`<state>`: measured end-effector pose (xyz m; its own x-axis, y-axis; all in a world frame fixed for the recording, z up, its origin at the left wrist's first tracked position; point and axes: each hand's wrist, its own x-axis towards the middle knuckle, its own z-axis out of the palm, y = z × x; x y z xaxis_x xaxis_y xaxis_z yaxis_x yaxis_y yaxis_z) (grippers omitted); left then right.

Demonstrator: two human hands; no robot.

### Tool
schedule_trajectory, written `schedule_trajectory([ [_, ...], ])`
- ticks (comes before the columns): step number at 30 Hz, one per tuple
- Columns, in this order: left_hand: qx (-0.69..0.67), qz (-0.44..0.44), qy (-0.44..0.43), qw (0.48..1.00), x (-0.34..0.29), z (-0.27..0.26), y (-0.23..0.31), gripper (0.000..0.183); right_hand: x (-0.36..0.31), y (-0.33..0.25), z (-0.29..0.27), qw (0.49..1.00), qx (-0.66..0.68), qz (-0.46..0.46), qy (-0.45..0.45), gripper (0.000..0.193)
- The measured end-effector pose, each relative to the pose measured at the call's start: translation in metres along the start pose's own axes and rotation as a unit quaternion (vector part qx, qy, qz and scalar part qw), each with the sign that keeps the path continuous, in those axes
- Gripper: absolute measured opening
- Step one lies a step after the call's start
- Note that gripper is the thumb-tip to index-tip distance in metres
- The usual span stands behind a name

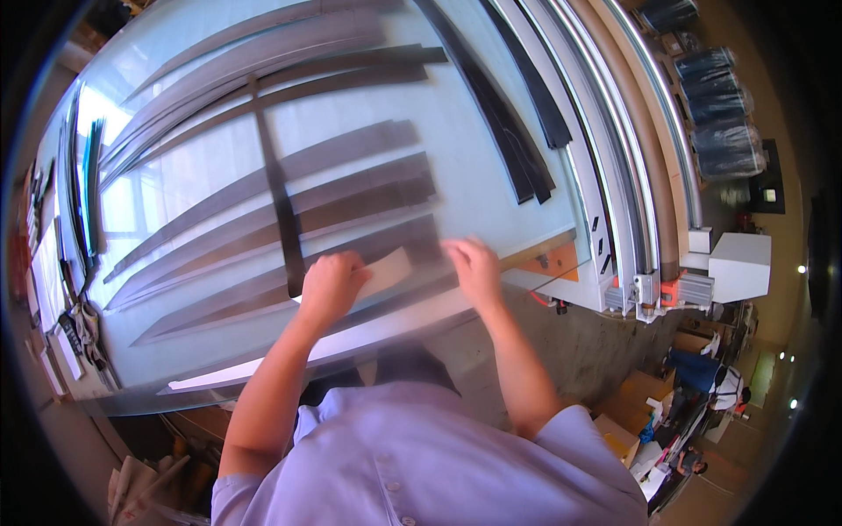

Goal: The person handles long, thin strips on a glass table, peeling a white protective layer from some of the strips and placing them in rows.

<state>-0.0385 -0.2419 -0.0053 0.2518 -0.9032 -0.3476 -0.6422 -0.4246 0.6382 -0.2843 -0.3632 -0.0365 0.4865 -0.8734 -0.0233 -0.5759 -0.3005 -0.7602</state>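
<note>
My left hand (331, 287) is over the near part of a glass-topped table (491, 202), its fingers closed on a small pale cream piece (388, 270), flat like paper or card. To its right, my right hand (475, 273) has thumb and fingers drawn together. Whatever may be between those fingertips cannot be made out. Beneath the hands lies a dark grey tapered strip (263, 296). A long white strip (289, 355) runs along the near table edge below my wrists. One narrow dark band (279, 202) crosses the grey strips and ends beside my left hand.
More long tapered strips (351, 145) lie across the table. Black strips (491, 114) rest farther right, beside a machine with long rails and rollers (627, 158). A white box-shaped housing (741, 267) sits at its end. Cardboard boxes (627, 412) stand on the floor at right.
</note>
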Motion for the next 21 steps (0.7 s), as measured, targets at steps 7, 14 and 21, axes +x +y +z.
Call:
schedule_trajectory([
  [7, 0.034, -0.099, -0.109, 0.989, 0.067, 0.025, 0.018, 0.024, 0.045, 0.024, -0.008, 0.993, -0.016, -0.048, -0.107, 0.035],
  [14, 0.015, -0.075, -0.09, 0.993, 0.077, 0.034, 0.005, 0.024, 0.045, 0.027, -0.007, 0.994, -0.001, -0.032, -0.105, 0.045],
  [21, 0.026, -0.083, -0.082, 0.993, 0.078, 0.037, 0.007, 0.022, 0.045, 0.032, -0.003, 0.995, -0.001, -0.031, -0.096, 0.05],
])
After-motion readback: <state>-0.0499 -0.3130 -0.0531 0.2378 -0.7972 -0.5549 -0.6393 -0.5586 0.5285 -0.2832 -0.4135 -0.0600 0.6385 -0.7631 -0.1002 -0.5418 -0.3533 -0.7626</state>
